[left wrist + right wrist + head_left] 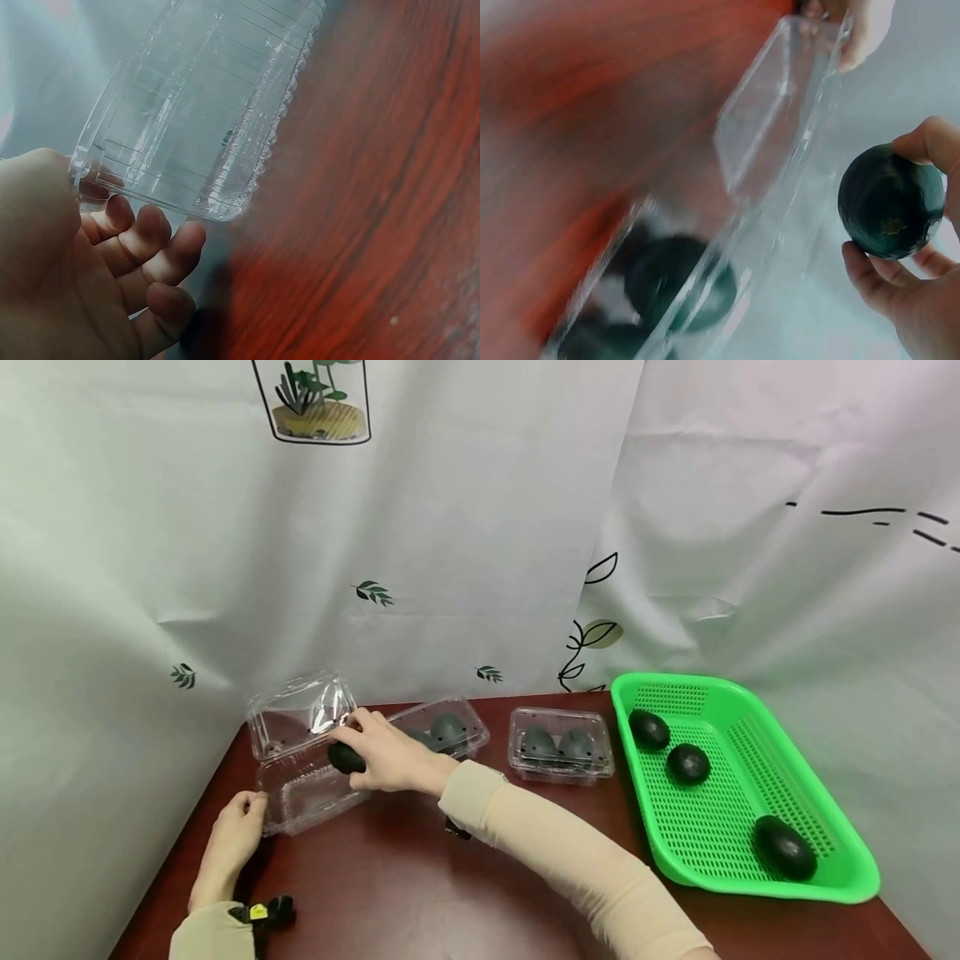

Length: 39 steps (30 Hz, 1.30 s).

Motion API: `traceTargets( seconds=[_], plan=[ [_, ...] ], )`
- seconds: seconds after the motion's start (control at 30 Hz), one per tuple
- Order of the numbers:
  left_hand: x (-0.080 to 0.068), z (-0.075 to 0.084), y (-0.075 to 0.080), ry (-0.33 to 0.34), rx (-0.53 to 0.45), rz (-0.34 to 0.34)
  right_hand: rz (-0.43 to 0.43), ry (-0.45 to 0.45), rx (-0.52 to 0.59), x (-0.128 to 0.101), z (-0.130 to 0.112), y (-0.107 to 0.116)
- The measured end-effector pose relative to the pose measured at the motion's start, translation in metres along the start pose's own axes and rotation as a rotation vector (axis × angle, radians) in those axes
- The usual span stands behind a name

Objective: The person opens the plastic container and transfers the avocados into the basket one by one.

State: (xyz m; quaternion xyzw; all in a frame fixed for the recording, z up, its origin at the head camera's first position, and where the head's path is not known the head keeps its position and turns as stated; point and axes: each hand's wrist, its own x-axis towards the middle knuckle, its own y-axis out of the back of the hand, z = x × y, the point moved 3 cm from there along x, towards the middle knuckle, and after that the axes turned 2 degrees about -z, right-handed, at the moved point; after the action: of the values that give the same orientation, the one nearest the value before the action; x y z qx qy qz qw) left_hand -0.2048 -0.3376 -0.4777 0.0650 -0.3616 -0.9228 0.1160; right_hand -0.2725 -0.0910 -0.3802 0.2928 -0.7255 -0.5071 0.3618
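1. My right hand [386,758] grips a dark avocado [346,758], fingers [870,279] curled under it and the thumb on top, just above the open box [311,789].
2. The open box sits at 9 o'clock on the dark red surface [420,885]; its lid [300,714] stands tilted up behind it, at 12 o'clock from the tray part.
3. My left hand [236,837] is at the box's near left corner, at 7 o'clock from the avocado. The left wrist view shows my fingers [142,240] loosely curled under the clear rim [187,199]; the thumb seems to pinch the corner, so I hold the box there.
4. In the open box I cannot make out any fruit from the head view; the clear plastic shows only the surface through it.
5. A second box [442,733] lies just at 3 o'clock of my right hand, closed, with dark avocados inside; the right wrist view shows them blurred through the plastic.
6. A third box [561,746], closed, holds two avocados and sits between the second box and the basket.
7. The green basket [750,860] lies at 3 o'clock on the surface, with three loose avocados [688,763] in it, well apart from my hands.
8. A white curtain [465,527] with leaf prints hangs behind, at 12 o'clock.
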Motion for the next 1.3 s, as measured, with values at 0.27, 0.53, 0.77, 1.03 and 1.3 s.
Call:
traceTargets(
  seconds=[0.27,0.53,0.77,1.03,1.3],
  plan=[
    [0.001,-0.002,-0.002,-0.01,-0.011,-0.007,-0.011,0.076,-0.1,-0.027,0.02,0.031],
    [0.002,-0.002,-0.007,-0.002,-0.016,-0.02,0.002,0.151,-0.157,-0.068,0.041,0.067],
    [0.001,0.001,-0.002,-0.023,-0.013,-0.026,0.022,0.147,-0.239,-0.101,0.071,0.093],
    [0.001,0.0,-0.003,-0.013,-0.023,-0.057,0.059,0.054,-0.261,-0.137,0.109,0.134],
    [-0.001,-0.003,-0.002,0.0,-0.055,-0.024,0.129,-0.07,-0.301,-0.172,0.149,0.178]
  ],
)
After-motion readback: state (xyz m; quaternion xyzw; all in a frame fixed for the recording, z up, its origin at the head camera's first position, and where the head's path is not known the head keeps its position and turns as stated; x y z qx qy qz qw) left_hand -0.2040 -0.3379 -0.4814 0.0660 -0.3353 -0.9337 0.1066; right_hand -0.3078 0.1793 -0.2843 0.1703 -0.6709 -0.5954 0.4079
